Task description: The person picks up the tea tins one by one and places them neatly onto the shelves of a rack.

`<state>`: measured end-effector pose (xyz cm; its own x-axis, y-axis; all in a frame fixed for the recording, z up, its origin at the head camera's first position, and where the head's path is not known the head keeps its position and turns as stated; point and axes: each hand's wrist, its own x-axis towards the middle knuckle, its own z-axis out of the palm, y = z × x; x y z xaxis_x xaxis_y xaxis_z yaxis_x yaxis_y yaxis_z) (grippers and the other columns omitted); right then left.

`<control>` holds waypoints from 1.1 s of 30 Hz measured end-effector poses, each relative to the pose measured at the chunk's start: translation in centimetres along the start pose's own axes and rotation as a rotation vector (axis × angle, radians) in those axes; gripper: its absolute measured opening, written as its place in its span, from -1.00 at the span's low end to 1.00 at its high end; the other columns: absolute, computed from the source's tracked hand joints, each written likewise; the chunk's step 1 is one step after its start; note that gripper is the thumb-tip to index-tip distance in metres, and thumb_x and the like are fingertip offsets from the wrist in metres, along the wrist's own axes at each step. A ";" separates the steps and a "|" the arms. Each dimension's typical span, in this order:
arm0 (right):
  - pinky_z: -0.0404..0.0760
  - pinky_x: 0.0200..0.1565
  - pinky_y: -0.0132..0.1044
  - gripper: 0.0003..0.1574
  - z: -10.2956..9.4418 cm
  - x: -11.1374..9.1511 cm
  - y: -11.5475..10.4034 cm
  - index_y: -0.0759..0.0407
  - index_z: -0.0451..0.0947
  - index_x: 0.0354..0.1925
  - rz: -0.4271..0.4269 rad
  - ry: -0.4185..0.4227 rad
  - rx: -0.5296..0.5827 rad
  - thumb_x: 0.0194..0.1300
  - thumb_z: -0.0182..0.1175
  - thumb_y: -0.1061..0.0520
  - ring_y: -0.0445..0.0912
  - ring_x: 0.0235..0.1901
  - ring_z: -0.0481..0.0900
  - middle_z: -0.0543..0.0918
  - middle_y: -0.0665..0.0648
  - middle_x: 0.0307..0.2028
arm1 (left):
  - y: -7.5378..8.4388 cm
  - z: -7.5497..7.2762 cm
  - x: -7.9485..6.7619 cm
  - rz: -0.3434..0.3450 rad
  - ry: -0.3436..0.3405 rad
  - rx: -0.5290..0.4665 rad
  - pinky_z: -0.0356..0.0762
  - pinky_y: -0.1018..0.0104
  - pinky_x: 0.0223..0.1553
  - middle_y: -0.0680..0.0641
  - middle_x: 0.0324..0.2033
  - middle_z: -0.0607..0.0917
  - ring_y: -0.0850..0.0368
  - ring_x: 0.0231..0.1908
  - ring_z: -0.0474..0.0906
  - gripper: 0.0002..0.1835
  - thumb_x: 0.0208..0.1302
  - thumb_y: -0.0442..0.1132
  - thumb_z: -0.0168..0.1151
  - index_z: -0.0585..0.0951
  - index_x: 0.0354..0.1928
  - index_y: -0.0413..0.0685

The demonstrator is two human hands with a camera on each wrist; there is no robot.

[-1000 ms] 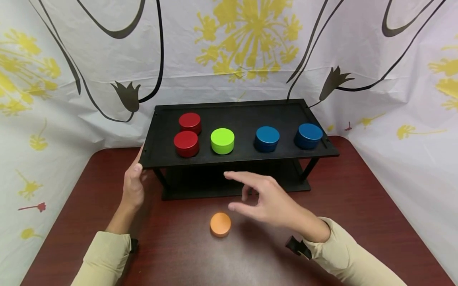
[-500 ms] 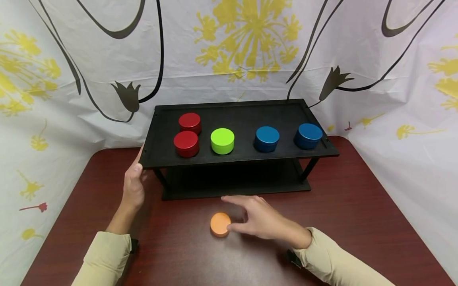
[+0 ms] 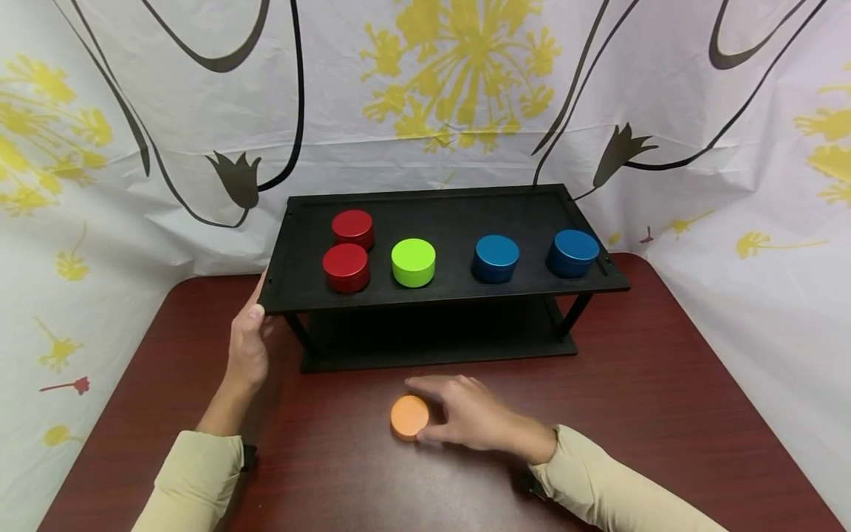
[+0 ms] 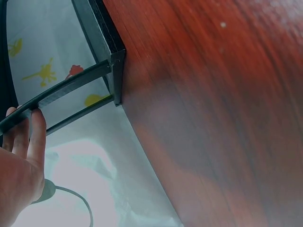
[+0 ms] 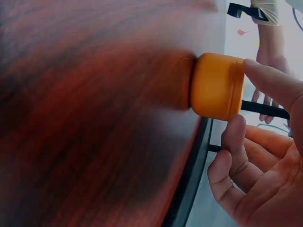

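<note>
A round orange tin (image 3: 409, 417) stands on the table in front of a black two-tier shelf (image 3: 432, 299). My right hand (image 3: 468, 414) is at the tin; in the right wrist view its thumb and a curled finger pinch the lid's rim from opposite sides. My left hand (image 3: 249, 343) grips the left end of the shelf, thumb at the front corner of the upper board. In the left wrist view its fingers (image 4: 35, 139) reach up to a black bar of the shelf.
On the upper board stand two red tins (image 3: 346, 267), a lime green tin (image 3: 414, 262) and two blue tins (image 3: 496, 258). A white patterned sheet (image 3: 425, 89) hangs behind and around the reddish-brown table (image 3: 332, 473).
My right hand has come down from in front of the shelf to the orange tin, and its thumb and fingers have closed in around the lid. The left hand has stayed on the shelf.
</note>
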<state>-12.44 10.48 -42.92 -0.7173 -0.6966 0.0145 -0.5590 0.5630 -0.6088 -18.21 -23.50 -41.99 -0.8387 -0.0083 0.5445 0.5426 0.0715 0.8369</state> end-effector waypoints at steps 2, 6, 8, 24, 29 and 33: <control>0.50 0.16 -0.07 -0.13 0.1 0.1 0.0 0.17 0.45 0.35 0.012 -0.011 -0.001 0.14 0.47 -0.06 -0.17 0.22 0.48 0.55 0.00 0.25 | 0.0 0.0 0.0 -0.001 0.003 -0.001 0.37 0.46 0.14 -0.09 0.47 0.28 0.10 0.33 0.33 -0.42 0.50 -0.05 -0.32 0.28 0.50 0.02; 0.52 0.12 -0.10 -0.15 0.4 0.2 0.0 0.15 0.49 0.32 0.027 -0.027 -0.025 0.12 0.47 -0.10 -0.16 0.18 0.52 0.59 -0.02 0.21 | -0.1 -0.1 0.1 -0.007 0.011 0.006 0.39 0.47 0.11 -0.08 0.46 0.30 0.12 0.28 0.37 -0.41 0.50 -0.03 -0.31 0.30 0.49 0.04; 0.53 0.10 -0.11 -0.16 0.6 0.2 0.0 0.13 0.51 0.30 0.030 -0.027 -0.042 0.11 0.48 -0.11 -0.17 0.16 0.54 0.61 -0.03 0.19 | -0.2 -0.1 0.1 -0.008 0.008 0.007 0.38 0.47 0.12 -0.08 0.46 0.29 0.13 0.29 0.37 -0.41 0.50 -0.04 -0.31 0.29 0.49 0.04; 0.55 -0.13 -0.29 -0.26 0.3 0.2 -1.1 0.07 0.55 0.21 0.010 -0.013 -0.047 0.09 0.46 -0.12 -0.32 -0.18 0.57 0.67 -0.10 0.01 | -0.4 0.1 0.0 -0.005 0.012 -0.053 0.41 0.46 0.11 -0.10 0.46 0.30 0.15 0.28 0.39 -0.42 0.51 -0.05 -0.27 0.29 0.49 -0.03; 0.49 -0.25 -0.33 -0.27 -2.1 0.1 -2.4 0.07 0.53 0.24 0.009 -0.003 -0.029 0.14 0.44 -0.12 -0.30 -0.47 0.43 0.66 -0.14 -0.03 | -0.3 0.1 0.0 -0.010 0.014 -0.036 0.34 0.47 0.18 -0.08 0.47 0.28 0.11 0.35 0.30 -0.43 0.50 -0.09 -0.28 0.29 0.49 0.00; 0.51 -0.25 -0.33 -0.29 -4.4 0.1 -3.8 0.00 0.53 0.23 -0.013 0.030 -0.036 0.14 0.45 -0.12 -0.30 -0.45 0.44 0.64 -0.17 -0.05 | -0.2 0.1 -0.1 -0.014 0.023 -0.054 0.34 0.46 0.18 -0.09 0.46 0.29 0.14 0.34 0.32 -0.43 0.50 -0.11 -0.28 0.29 0.49 -0.03</control>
<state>-12.24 10.27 -37.11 -0.7216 -0.6908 0.0460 -0.5825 0.5698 -0.5796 -18.20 -23.37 -42.23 -0.8455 -0.0322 0.5330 0.5327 0.0171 0.8461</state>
